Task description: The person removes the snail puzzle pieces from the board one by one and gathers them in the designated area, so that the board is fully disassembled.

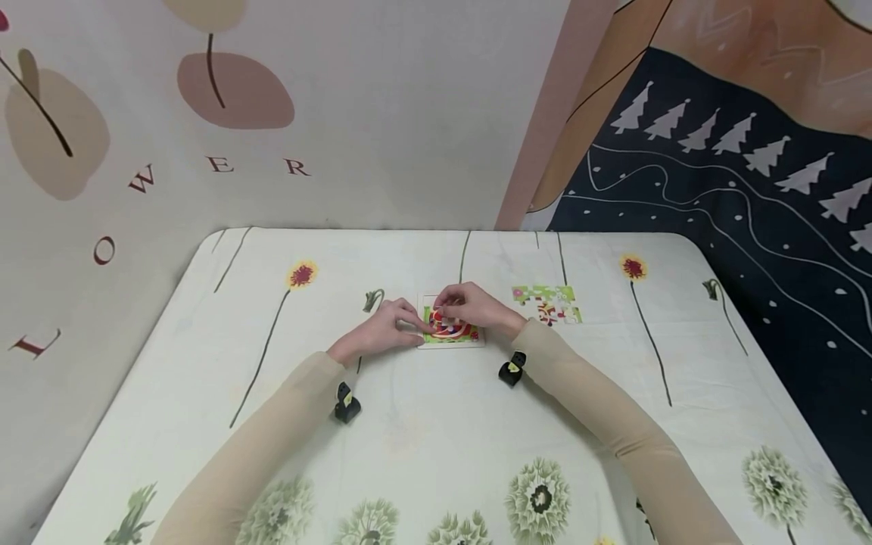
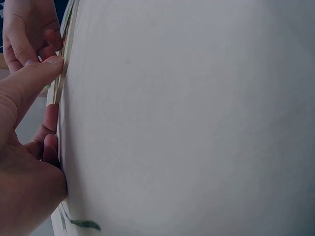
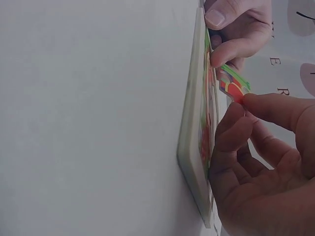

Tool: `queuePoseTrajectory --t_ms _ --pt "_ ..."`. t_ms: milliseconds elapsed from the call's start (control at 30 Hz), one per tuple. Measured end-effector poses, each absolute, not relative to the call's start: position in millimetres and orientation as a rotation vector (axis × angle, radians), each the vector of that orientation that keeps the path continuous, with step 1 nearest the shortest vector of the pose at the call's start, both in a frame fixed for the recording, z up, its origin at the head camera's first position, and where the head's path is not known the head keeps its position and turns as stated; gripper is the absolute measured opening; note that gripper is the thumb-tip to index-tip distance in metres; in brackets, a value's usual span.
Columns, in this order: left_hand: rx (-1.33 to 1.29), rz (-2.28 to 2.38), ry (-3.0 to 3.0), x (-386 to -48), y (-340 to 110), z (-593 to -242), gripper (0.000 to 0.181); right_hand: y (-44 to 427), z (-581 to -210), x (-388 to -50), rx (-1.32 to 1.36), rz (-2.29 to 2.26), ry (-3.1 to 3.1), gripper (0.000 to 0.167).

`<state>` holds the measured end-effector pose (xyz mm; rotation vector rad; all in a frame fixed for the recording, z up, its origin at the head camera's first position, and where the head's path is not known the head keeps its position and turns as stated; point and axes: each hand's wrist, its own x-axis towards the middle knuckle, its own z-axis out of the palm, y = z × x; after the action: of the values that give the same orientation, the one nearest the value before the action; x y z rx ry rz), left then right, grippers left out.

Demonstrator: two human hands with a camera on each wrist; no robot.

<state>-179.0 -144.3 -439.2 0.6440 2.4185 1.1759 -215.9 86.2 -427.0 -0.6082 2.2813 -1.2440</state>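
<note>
A small jigsaw puzzle board [image 1: 479,342] with a pale border lies flat on the table, its picture part red and green. My right hand [image 1: 480,306] is over the board's upper part. Between its thumb and fingers it pinches a red and green puzzle piece [image 3: 232,88], tilted off the board in the right wrist view. At the board's left side is my left hand [image 1: 384,331], one finger [image 3: 229,51] reaching onto the picture. The left wrist view shows the left fingers along the board's edge. My right hand hides part of the picture.
To the right of the board lies a cluster of puzzle pieces [image 1: 543,292], green along the top with red parts below. The table is covered by a white flower-print cloth [image 1: 422,424]. Printed fabric [image 1: 409,151] hangs behind it.
</note>
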Motion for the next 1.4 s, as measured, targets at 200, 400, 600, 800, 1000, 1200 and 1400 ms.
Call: queuePoseTrajectory --t_ms 200,400,600,800,1000,1200,1400 --pt "0.636 1.162 2.421 -178.5 -143.8 -440.2 0.024 91.2 -427.1 -216.8 -0.607 -1.254 2.291 0.02" --pt "0.654 1.156 2.427 -179.2 -143.5 -440.2 0.025 100.4 -422.6 -216.6 -0.557 -1.281 2.291 0.019" --pt "0.64 1.149 2.432 -180.5 -143.9 -439.4 0.025 109.7 -420.2 -216.0 -0.569 -1.276 2.312 0.019" --pt "0.662 1.158 2.433 -180.5 -143.4 -439.6 0.025 121.8 -414.9 -211.3 -0.565 -1.299 2.319 0.017" --pt "0.641 1.164 2.431 -179.0 -144.5 -439.1 0.025 135.1 -409.6 -208.2 -0.564 -1.298 2.33 0.019" --pt "0.649 1.178 2.421 -179.2 -144.7 -439.5 0.024 150.7 -403.4 -204.9 -0.512 -1.261 2.368 0.019" --pt "0.658 1.189 2.411 -179.1 -144.1 -439.4 0.023 168.1 -400.9 -203.9 -0.519 -1.267 2.399 0.02"
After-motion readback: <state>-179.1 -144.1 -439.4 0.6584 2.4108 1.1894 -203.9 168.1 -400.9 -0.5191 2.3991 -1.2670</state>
